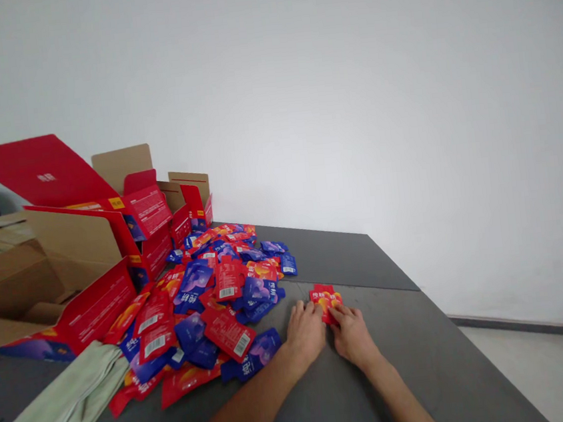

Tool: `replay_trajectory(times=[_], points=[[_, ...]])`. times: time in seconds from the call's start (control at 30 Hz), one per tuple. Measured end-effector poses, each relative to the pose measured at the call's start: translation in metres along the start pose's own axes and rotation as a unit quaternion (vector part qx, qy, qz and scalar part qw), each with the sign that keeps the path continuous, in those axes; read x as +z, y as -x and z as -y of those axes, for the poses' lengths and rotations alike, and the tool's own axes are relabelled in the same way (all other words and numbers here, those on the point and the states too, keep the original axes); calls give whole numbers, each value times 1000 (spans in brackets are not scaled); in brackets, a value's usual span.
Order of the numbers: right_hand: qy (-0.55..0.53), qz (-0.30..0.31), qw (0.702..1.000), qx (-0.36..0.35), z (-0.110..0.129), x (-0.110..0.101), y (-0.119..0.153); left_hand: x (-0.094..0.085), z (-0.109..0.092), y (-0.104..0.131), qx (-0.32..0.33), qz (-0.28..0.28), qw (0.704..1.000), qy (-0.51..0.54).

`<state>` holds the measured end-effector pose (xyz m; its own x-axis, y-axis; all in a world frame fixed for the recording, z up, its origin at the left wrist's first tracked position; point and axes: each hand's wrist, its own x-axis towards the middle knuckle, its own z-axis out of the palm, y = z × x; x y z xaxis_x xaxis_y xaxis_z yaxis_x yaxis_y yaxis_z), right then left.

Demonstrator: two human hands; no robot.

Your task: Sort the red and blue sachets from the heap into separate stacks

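Observation:
Two red pouches (325, 298) with orange fruit prints appear to lie together on the dark table, overlapping or side by side. My left hand (306, 330) is closed, its curled fingers at their left edge. From the lower right, my right hand (351, 335) is closed with its fingertips on the pouches' lower edge. The undersides of the fingers are hidden, so the exact grip is partly unseen. Just left of my hands spreads a loose heap of red and blue pouches (230, 277), lying at many angles, some showing barcodes.
Open red cartons (101, 309) with raised flaps stand along the left, further ones behind. A pale green cloth (64, 412) lies at the front left. The dark table (408, 359) has its edge at right, a seam across it, and a white wall behind.

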<state>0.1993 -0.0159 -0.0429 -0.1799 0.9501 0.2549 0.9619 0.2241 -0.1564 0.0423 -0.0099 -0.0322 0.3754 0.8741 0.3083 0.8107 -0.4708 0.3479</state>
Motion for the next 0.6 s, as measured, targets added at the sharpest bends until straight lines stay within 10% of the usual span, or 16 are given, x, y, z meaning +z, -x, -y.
replay_trajectory(times=[0.17,0.33,0.6], points=[[2,-30,999,35,27,-18,-14,-48,35,-4,-14,-62,997,-54],[-56,-73,996,-3,71,-23,-34,-99,103,-3,-196,-172,951,-165],[-189,-110,975,-43,109,3,-31,-107,139,14,-290,-198,925,-143]])
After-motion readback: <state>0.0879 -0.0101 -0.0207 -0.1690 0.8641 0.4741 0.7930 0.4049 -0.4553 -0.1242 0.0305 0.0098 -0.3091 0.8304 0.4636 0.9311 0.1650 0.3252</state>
